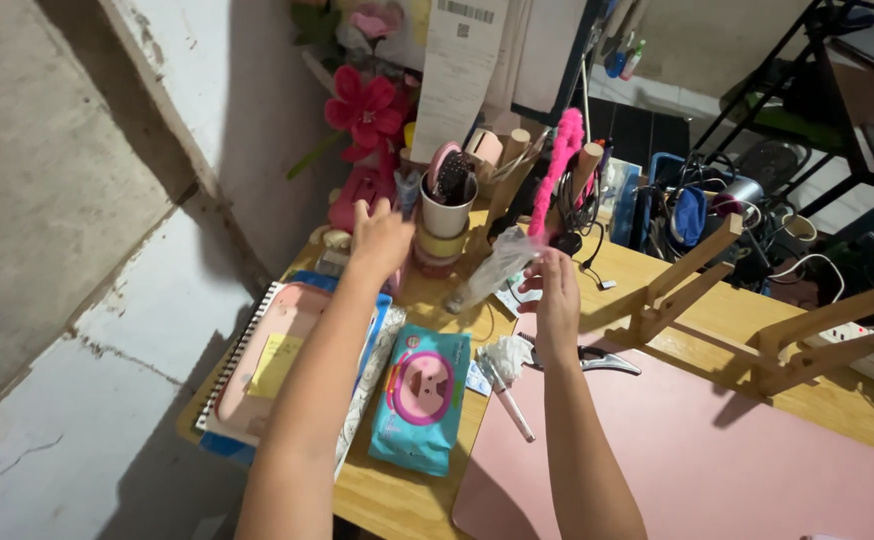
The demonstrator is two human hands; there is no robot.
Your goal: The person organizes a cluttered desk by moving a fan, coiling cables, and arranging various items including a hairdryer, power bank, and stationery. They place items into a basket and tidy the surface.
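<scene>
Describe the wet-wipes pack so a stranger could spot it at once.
Start at the wooden desk and find the pink mat on its right side. Just left of the mat, between the person's forearms, lies the wipes pack. It is the only teal soft pack, with a round pink lid, beside a pink spiral notebook.

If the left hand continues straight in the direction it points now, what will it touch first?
Probably the pink object just beyond the left hand, below the red artificial flower; the white cup stands to the right of that line. Depth is unclear from this single view.
</scene>
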